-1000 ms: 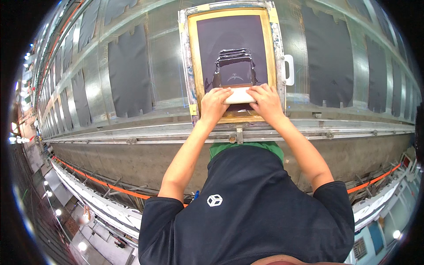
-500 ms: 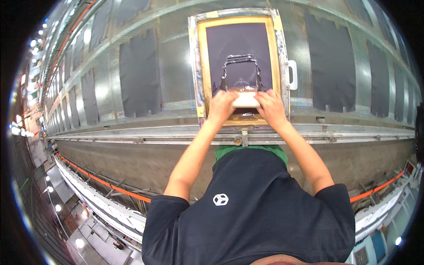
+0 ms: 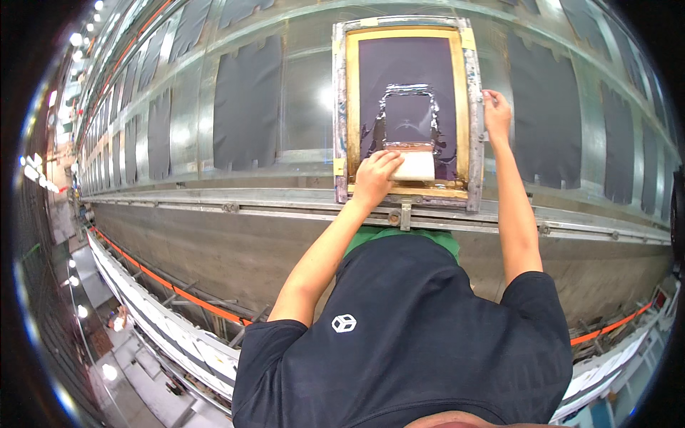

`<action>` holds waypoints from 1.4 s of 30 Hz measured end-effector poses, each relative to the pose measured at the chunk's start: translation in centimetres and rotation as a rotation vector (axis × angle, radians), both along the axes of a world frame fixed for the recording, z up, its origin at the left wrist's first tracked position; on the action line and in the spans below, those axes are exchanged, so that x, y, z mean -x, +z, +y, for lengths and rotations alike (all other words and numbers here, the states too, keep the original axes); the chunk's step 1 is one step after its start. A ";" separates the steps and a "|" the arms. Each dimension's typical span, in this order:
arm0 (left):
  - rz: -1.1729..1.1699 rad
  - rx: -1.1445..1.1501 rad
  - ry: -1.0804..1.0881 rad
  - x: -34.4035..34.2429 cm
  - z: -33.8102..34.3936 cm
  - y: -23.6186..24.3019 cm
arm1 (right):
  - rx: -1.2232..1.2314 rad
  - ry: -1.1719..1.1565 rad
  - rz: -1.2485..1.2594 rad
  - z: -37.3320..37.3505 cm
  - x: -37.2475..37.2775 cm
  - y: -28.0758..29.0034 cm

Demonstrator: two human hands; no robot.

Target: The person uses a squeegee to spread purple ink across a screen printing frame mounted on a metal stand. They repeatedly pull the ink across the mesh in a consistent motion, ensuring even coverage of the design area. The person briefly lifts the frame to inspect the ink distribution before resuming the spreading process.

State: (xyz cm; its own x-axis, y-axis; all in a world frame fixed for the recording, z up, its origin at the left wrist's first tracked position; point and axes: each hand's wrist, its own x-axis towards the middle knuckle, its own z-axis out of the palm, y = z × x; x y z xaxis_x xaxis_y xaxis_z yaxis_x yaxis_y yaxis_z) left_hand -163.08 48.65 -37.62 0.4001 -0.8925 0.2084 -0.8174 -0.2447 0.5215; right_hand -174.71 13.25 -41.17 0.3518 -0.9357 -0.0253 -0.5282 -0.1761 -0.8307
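Observation:
A screen printing frame (image 3: 342,114) with a yellow-bordered dark mesh (image 3: 407,60) lies in front of me on the long metal table. Wet, shiny ink outlines a dark rectangle (image 3: 409,118) on the mesh. At the near end of the mesh rests a pale squeegee (image 3: 415,167). My left hand (image 3: 378,173) grips the left end of the squeegee, fingers curled over it. My right hand (image 3: 497,114) has its fingers closed round the handle on the frame's right side, largely covering it.
Dark fabric panels (image 3: 247,103) lie in a row along the table, with another panel (image 3: 546,114) just right of the frame. A metal rail (image 3: 285,205) with a small bracket (image 3: 406,216) runs along the near edge. Behind me stretches an orange strip (image 3: 207,305).
My right hand has let go of the squeegee and moved right to the frame's handle. My left hand stays on the squeegee. The whole view has shifted slightly.

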 end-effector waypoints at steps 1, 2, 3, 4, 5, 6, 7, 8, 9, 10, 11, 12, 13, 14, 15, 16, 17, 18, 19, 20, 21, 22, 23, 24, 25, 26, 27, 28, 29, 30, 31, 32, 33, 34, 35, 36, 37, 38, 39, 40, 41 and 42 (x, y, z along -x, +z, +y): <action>0.001 0.003 0.000 0.2 0.8 0.5 | 0.023 -0.005 0.011 0.7 -0.6 1.2; -0.004 0.020 0.002 0.3 1.5 0.9 | 0.072 -0.019 -0.004 1.4 -1.1 2.6; -0.024 0.038 0.008 0.2 2.0 0.6 | 0.060 -0.021 0.013 2.1 -1.6 4.0; -0.006 0.029 0.016 0.0 2.5 1.0 | 0.048 -0.030 0.027 2.8 -2.2 4.9; 0.012 0.019 0.024 -0.5 3.4 1.4 | 0.035 -0.039 0.040 3.5 -3.4 5.4; 0.017 0.021 0.027 -1.7 4.4 1.8 | 0.091 -0.019 -0.002 4.7 -4.6 5.1; -0.003 0.008 0.037 -3.1 5.9 1.7 | 0.104 0.004 -0.044 6.4 -6.2 4.6; -0.023 -0.006 0.047 -5.1 7.7 1.7 | 0.116 0.026 -0.086 8.3 -8.2 4.0; -0.040 -0.022 0.053 -7.1 9.8 1.5 | 0.126 0.045 -0.125 10.6 -10.3 3.6; -0.012 -0.033 0.071 -9.2 11.7 2.0 | 0.164 0.050 -0.123 13.1 -12.6 3.6; 0.000 -0.043 0.087 -11.3 13.8 2.1 | 0.158 0.042 -0.177 15.6 -14.8 3.0; 0.003 -0.043 0.106 -13.6 15.8 2.3 | 0.104 0.044 -0.180 18.1 -17.2 3.0; 0.013 -0.049 0.119 -15.8 18.0 2.5 | 0.045 0.039 -0.176 20.6 -19.3 2.8; 0.007 -0.068 0.112 -18.0 20.4 2.3 | 0.043 0.038 -0.187 23.2 -21.2 2.5; 0.003 -0.076 0.109 -20.2 22.5 1.8 | 0.052 0.043 -0.196 25.1 -23.2 2.1; 0.011 -0.087 0.115 -21.5 24.1 1.9 | 0.037 0.048 -0.170 27.0 -24.4 2.0; -0.008 -0.083 0.123 -23.2 25.5 1.8 | 0.019 0.051 -0.163 28.6 -25.7 2.0; -0.023 -0.091 0.121 -24.7 26.8 1.9 | 0.000 0.053 -0.168 30.1 -27.4 2.3; -0.040 -0.097 0.118 -25.9 27.9 2.0 | -0.019 0.055 -0.173 31.3 -28.6 2.6; -0.040 -0.103 0.107 -26.5 29.0 1.7 | -0.037 0.066 -0.143 32.4 -29.4 2.5; -0.051 -0.103 0.093 -27.4 30.0 1.4 | -0.021 0.066 -0.163 33.2 -30.3 2.1; -0.060 -0.103 0.076 -28.3 30.7 1.3 | -0.005 0.062 -0.181 33.8 -30.9 1.6; -0.059 -0.101 0.072 -29.2 31.3 1.3 | 0.012 0.059 -0.198 34.1 -31.5 1.1; -0.050 -0.103 0.073 -29.4 31.9 1.3 | -0.051 0.060 -0.147 34.5 -31.6 1.5; -0.040 -0.105 0.075 -29.5 32.6 1.3 | -0.023 0.050 -0.132 34.7 -31.9 1.3; -0.054 -0.086 0.084 -29.5 33.6 1.2 | 0.006 0.040 -0.117 34.9 -32.2 1.0; -0.065 -0.076 0.069 -29.4 34.4 1.3 | 0.033 0.028 -0.101 35.0 -32.4 0.7; -0.074 -0.071 0.056 -29.1 35.4 1.3 | 0.024 0.034 -0.081 35.1 -32.6 0.8; -0.082 -0.067 0.043 -28.9 36.1 1.2 | 0.014 0.039 -0.060 35.0 -32.6 0.9; -0.066 -0.086 0.030 -28.6 36.4 1.1 | 0.003 0.045 -0.038 35.0 -32.4 0.7; -0.079 -0.109 0.030 -28.5 36.4 0.9 | 0.005 0.054 -0.033 34.8 -32.2 0.3; -0.092 -0.131 0.027 -28.3 36.1 0.6 | 0.006 0.061 -0.027 34.6 -31.9 0.1; -0.112 -0.149 0.025 -28.7 35.5 0.8 | 0.012 0.070 -0.027 34.3 -31.7 -0.1; -0.131 -0.124 0.011 -29.7 34.6 0.5 | 0.197 0.124 0.114 34.0 -31.4 0.0; -0.196 -0.125 0.009 -31.1 33.3 -0.4 | 0.380 0.177 0.258 33.5 -30.8 0.1; -0.182 -0.124 0.019 -32.7 31.5 -0.6 | 0.564 0.234 0.407 33.0 -30.3 0.4; -0.172 -0.125 0.039 -34.6 29.7 -0.2 | 0.527 0.362 0.360 33.3 -30.6 1.9; -0.065 -0.099 0.061 -36.6 28.0 0.2 | 0.491 0.492 0.309 34.1 -31.6 4.9; 0.041 -0.075 0.082 -38.7 26.6 1.0 | 0.451 0.622 0.255 35.1 -32.9 7.5; 0.075 -0.128 0.070 -40.5 24.6 2.6 | 0.451 0.704 0.243 36.2 -34.1 9.1; 0.108 -0.184 0.057 -41.9 23.2 3.7 | 0.447 0.785 0.229 37.6 -35.3 10.1; 0.130 -0.153 0.047 -43.2 22.5 3.5 | 0.458 0.833 0.297 38.3 -36.6 9.9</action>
